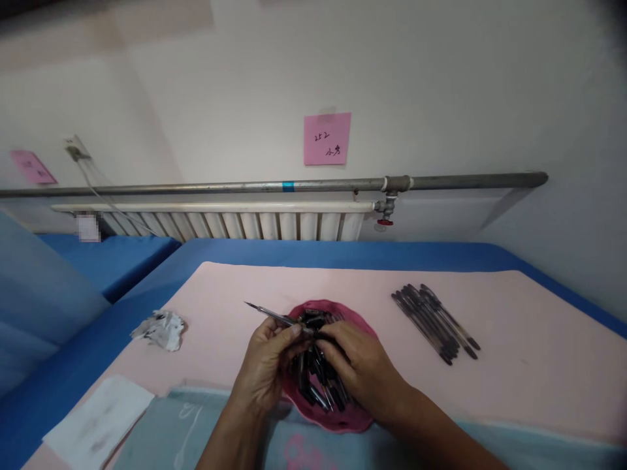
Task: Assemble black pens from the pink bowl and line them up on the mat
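My left hand [267,359] grips a slim clear pen [269,313] whose dark tip points up and to the left. Close beside it, over a pink scalloped basket [337,425], my right hand [360,362] has its fingers pinched on a dark piece at the pen's other end, perhaps a cap. Both hands nearly meet above the basket. Inside it lie many loose dark pen parts [318,385], partly covered by my fingers. To the right, a bundle of dark-capped pens [435,323] lies side by side on the pink mat.
A pink mat [529,365] covers the blue-edged table. Crumpled tissue [164,331] and a folded white sheet [100,421] lie at the left. Grey-green cloth [166,427] runs along the near edge. Behind stand a radiator [264,225] and a wall pipe [220,188] with a red valve.
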A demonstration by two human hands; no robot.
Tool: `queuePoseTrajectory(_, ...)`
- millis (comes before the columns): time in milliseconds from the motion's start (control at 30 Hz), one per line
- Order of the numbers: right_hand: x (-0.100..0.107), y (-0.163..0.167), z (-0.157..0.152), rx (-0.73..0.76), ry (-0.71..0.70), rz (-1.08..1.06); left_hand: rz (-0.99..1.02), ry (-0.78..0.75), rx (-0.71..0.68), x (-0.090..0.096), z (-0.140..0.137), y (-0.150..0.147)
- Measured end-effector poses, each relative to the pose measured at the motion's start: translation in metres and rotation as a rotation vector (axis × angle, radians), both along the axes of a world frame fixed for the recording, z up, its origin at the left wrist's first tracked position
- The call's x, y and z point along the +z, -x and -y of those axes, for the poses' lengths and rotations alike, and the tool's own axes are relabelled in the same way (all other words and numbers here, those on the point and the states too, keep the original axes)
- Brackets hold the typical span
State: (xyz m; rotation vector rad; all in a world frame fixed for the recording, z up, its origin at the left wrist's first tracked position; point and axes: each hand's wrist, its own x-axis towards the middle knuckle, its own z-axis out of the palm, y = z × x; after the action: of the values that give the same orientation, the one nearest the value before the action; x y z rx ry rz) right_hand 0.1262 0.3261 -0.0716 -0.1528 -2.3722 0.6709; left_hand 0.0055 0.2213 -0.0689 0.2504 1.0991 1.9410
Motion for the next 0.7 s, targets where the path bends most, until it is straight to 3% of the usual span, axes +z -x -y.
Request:
queuePoseTrajectory(167,-0.0014,0.0009,0.0008,0.004,0.039,0.006,-0.014,0.007,0.011,0.0026,-0.0003,-0.0002)
queuePoseTrajectory(467,0.0047,0.0038,0.0033,-0.045,0.392,0.132,-0.018,0.011,-0.01,0.0017,-0.0005,-0.0009)
queuePoseTrajectory(700,0.0066,0.0009,0.0037,-0.065,0.303,0.066,-0.015,0.01,-0.021,0.0009,-0.002,-0.0034)
